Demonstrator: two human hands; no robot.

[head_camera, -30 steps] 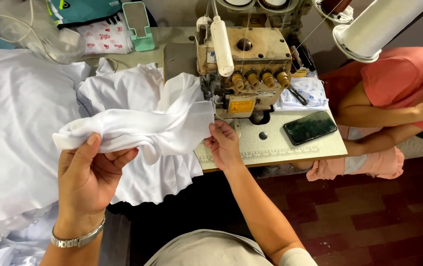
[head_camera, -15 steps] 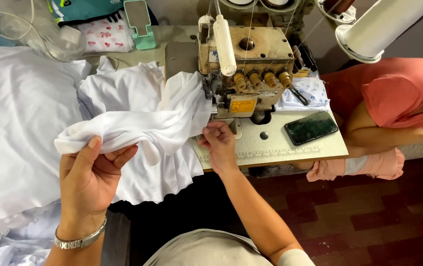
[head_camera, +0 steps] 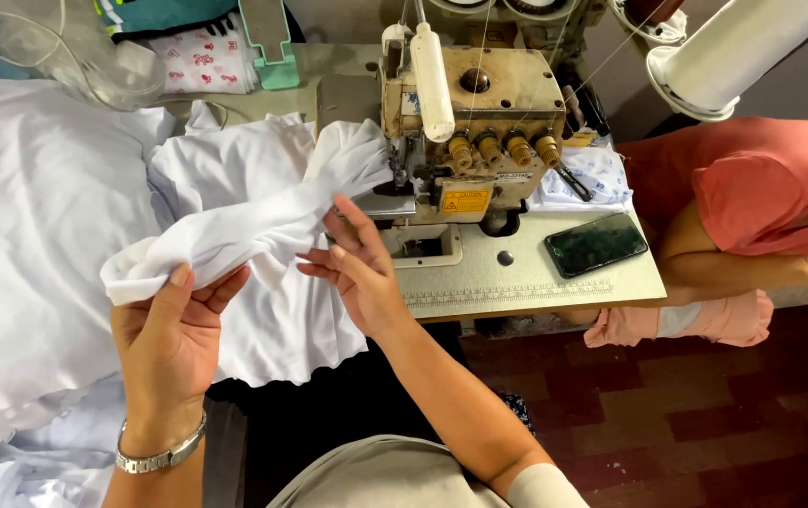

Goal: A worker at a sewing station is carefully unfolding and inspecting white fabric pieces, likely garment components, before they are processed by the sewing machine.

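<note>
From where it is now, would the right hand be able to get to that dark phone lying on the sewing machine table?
Probably yes. The right hand hovers open beside the white cloth, and the phone lies flat on the bare table to its right, with nothing between them.

Left hand [head_camera: 171, 339] grips white cloth [head_camera: 235, 235]; right hand [head_camera: 359, 273] touches it

Left hand [head_camera: 174, 334] raised, thumb up, fingers curled in a pinch, metal-banded wrist below | Right hand [head_camera: 355, 268] palm-up, fingers spread loosely, bare forearm angled back toward the torso
</note>
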